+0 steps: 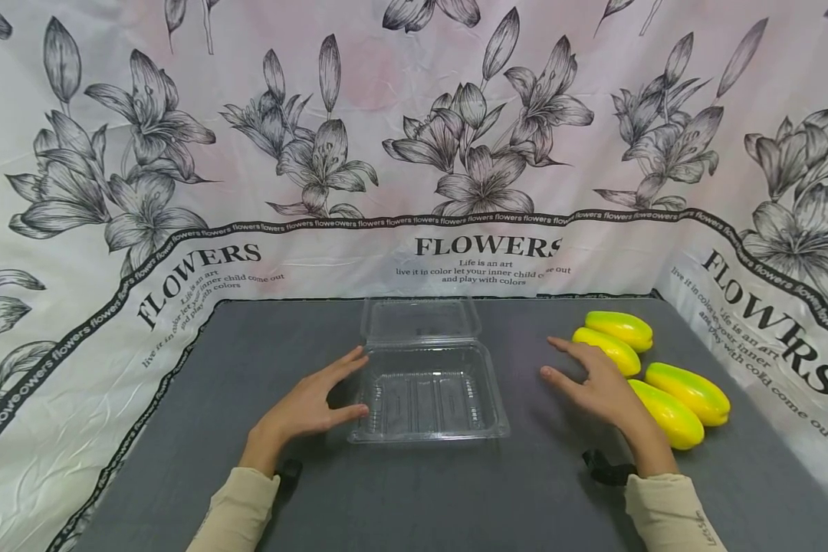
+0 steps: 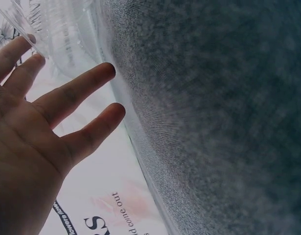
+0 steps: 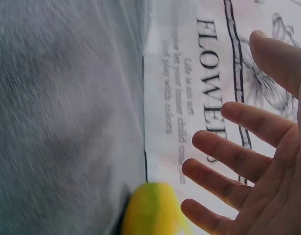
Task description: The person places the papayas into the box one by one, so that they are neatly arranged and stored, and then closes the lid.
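Observation:
A clear plastic clamshell container [image 1: 428, 402] sits on the grey table, its hinged lid [image 1: 421, 320] folded back toward the wall. Beside its left edge is my left hand [image 1: 307, 402], fingers spread and thumb tip right at the rim. In the left wrist view the left fingers [image 2: 86, 88] are extended, with part of the clear plastic behind them. My right hand [image 1: 596, 383] hovers with spread fingers and holds nothing. Just right of it lie glossy yellow-green mangoes: a rear pair [image 1: 617, 330] and a nearer pair [image 1: 690, 392]. One mango [image 3: 152, 210] shows below the right fingers.
The table [image 1: 524, 491] has a grey cloth cover. Behind it and along both sides hangs a white curtain [image 1: 359, 261] printed with flowers and lettering. A dark band [image 1: 607, 468] circles the right wrist near the sleeve.

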Demonstrator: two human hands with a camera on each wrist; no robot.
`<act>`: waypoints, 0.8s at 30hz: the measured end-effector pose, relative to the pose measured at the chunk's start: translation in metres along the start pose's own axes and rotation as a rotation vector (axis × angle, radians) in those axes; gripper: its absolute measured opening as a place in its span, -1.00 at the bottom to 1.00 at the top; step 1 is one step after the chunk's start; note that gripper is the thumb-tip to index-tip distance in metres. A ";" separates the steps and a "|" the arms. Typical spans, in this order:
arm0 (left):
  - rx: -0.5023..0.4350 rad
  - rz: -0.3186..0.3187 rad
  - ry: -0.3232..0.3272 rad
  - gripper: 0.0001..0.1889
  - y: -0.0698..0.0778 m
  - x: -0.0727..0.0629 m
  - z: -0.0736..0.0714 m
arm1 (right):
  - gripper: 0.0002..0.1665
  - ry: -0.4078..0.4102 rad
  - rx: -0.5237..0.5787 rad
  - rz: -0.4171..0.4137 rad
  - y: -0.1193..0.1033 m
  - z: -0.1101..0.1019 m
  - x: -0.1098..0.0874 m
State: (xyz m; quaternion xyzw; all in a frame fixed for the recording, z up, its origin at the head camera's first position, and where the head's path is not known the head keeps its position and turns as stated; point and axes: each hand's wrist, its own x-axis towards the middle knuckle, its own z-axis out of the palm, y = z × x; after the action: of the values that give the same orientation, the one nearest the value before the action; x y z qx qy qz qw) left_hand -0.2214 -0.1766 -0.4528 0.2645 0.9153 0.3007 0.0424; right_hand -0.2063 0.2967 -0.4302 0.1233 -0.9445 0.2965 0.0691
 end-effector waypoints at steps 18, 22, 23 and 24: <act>0.002 -0.005 -0.007 -0.11 0.000 0.000 -0.003 | -0.19 0.262 -0.080 0.120 0.036 -0.032 -0.007; 0.002 -0.007 -0.011 -0.11 0.001 0.001 -0.002 | -0.17 0.253 -0.100 0.157 0.043 -0.035 -0.006; -0.003 -0.007 -0.012 -0.11 0.001 0.001 -0.002 | -0.16 0.244 -0.104 0.164 0.045 -0.036 -0.005; -0.004 -0.006 -0.012 -0.10 0.001 0.001 -0.002 | -0.16 0.235 -0.107 0.170 0.046 -0.036 -0.004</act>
State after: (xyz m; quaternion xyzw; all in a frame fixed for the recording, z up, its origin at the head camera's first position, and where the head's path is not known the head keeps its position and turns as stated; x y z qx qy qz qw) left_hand -0.2221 -0.1771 -0.4504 0.2634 0.9152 0.3008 0.0496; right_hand -0.2126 0.3550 -0.4263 0.0035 -0.9515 0.2627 0.1602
